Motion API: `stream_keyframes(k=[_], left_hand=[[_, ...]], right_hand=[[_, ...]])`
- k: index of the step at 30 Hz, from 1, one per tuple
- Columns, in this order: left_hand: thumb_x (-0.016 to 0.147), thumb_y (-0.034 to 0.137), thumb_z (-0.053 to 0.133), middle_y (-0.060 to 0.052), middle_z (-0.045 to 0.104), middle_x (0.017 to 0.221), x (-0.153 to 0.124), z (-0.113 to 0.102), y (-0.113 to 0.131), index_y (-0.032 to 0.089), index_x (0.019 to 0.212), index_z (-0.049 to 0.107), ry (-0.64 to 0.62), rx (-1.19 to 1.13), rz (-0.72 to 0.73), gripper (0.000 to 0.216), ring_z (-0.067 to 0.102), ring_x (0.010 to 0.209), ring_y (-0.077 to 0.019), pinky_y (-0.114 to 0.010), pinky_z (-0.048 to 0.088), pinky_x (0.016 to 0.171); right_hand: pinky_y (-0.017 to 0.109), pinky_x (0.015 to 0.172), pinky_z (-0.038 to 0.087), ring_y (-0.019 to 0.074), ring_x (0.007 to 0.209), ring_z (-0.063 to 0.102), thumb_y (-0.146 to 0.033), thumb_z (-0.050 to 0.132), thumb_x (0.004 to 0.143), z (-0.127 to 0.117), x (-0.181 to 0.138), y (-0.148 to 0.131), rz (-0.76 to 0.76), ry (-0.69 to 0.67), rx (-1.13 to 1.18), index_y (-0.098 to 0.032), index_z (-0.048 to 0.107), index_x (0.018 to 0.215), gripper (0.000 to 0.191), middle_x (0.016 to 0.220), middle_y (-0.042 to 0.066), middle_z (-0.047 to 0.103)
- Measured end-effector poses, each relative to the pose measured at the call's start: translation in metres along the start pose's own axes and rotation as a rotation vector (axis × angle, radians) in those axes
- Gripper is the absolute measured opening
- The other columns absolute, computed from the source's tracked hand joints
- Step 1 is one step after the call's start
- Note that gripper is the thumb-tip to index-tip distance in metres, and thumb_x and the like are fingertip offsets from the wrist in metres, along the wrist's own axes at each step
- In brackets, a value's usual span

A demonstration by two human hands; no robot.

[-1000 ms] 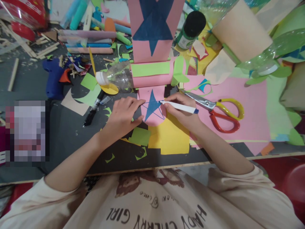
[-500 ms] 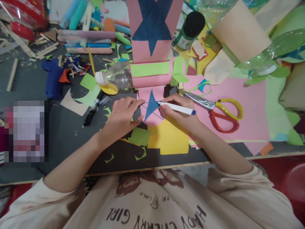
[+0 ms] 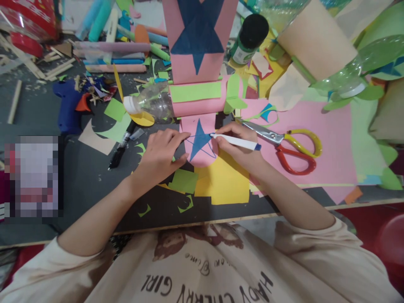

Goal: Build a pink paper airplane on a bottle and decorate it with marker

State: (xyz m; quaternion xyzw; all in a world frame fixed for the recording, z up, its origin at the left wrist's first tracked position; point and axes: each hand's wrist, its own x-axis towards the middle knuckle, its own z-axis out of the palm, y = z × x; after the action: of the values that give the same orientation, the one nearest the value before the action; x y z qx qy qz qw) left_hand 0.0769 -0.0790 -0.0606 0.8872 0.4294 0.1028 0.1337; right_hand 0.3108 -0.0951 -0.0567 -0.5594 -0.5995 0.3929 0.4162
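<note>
My right hand [image 3: 240, 145] grips a white marker with a blue end [image 3: 236, 142], its tip on a blue star [image 3: 199, 140] drawn on a small pink paper piece [image 3: 198, 141]. The star is partly coloured in. My left hand [image 3: 162, 153] lies flat with fingers spread, pressing the left edge of that pink piece. A yellow paper sheet [image 3: 222, 181] and a green paper square [image 3: 183, 181] lie under and below the pink piece on the dark table.
Scissors with yellow and red handles [image 3: 288, 147] lie on a large pink sheet [image 3: 315, 143] to the right. A plastic bottle wrapped in pink and green paper [image 3: 176, 101], a black marker [image 3: 121, 145], a blue glue gun [image 3: 65, 105] and a green bottle [image 3: 248, 40] surround the work. Paper scraps are scattered around.
The marker tip has shifted slightly over the star's right side, and the blue fill looks a little larger. My left hand has stayed in place.
</note>
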Motion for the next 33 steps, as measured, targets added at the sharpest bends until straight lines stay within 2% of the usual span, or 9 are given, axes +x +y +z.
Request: stream_keyframes(k=[3,8,13,17,23,27,33], left_hand=[[0.098,0.029,0.051,-0.014,0.065,0.112,0.000,0.000,0.000,0.018,0.135,0.057,-0.005,-0.005,0.001,0.039,0.058,0.102,-0.0300,-0.041,0.043,0.087],[0.098,0.031,0.050,-0.013,0.065,0.111,0.000,0.000,-0.001,0.019,0.135,0.057,-0.007,-0.007,-0.010,0.039,0.058,0.103,-0.0297,-0.041,0.043,0.089],[0.099,0.032,0.049,-0.014,0.064,0.112,0.000,-0.001,0.001,0.018,0.135,0.057,-0.026,-0.028,-0.026,0.039,0.058,0.103,-0.0299,-0.042,0.043,0.089],[0.099,0.032,0.050,-0.013,0.064,0.113,0.000,-0.002,0.001,0.019,0.135,0.057,-0.025,-0.046,-0.032,0.039,0.058,0.104,-0.0296,-0.042,0.043,0.090],[0.101,0.034,0.047,-0.014,0.064,0.111,0.000,-0.002,0.001,0.017,0.135,0.057,-0.011,-0.045,-0.009,0.039,0.058,0.102,-0.0299,-0.042,0.043,0.089],[0.101,0.034,0.047,-0.014,0.064,0.112,0.000,-0.003,0.001,0.018,0.135,0.057,-0.015,-0.038,-0.003,0.039,0.058,0.102,-0.0295,-0.041,0.043,0.088],[0.102,0.035,0.045,-0.014,0.065,0.112,-0.001,-0.002,0.000,0.016,0.135,0.057,0.014,-0.023,0.014,0.040,0.057,0.102,-0.0294,-0.041,0.042,0.089]], right_hand=[[0.029,0.057,0.043,0.0129,0.057,0.055,-0.020,0.064,0.081,0.000,0.001,-0.001,-0.016,0.046,-0.001,-0.024,0.060,0.070,0.012,0.062,-0.003,0.064],[0.030,0.059,0.047,0.0140,0.062,0.059,-0.030,0.068,0.083,-0.004,0.005,0.003,0.006,0.073,0.034,-0.024,0.061,0.075,0.012,0.068,-0.002,0.066],[0.029,0.059,0.051,0.0128,0.063,0.060,-0.040,0.070,0.085,-0.010,0.009,0.004,0.018,0.007,0.132,-0.025,0.064,0.082,0.017,0.073,-0.002,0.068],[0.029,0.065,0.055,0.0129,0.070,0.065,-0.039,0.073,0.084,-0.009,0.012,0.000,-0.008,-0.062,0.188,-0.025,0.069,0.087,0.015,0.085,0.001,0.073],[0.027,0.053,0.052,0.0112,0.054,0.061,-0.041,0.074,0.082,-0.003,0.022,0.000,0.028,-0.231,0.224,-0.022,0.063,0.071,0.025,0.064,-0.003,0.066],[0.026,0.051,0.050,0.0121,0.054,0.062,-0.043,0.074,0.081,0.000,0.021,0.006,0.026,-0.250,0.253,-0.022,0.056,0.066,0.032,0.059,-0.002,0.065],[0.026,0.052,0.047,0.0126,0.054,0.062,-0.038,0.073,0.083,0.002,0.016,0.009,0.020,-0.287,0.236,-0.021,0.056,0.065,0.031,0.058,-0.001,0.066]])
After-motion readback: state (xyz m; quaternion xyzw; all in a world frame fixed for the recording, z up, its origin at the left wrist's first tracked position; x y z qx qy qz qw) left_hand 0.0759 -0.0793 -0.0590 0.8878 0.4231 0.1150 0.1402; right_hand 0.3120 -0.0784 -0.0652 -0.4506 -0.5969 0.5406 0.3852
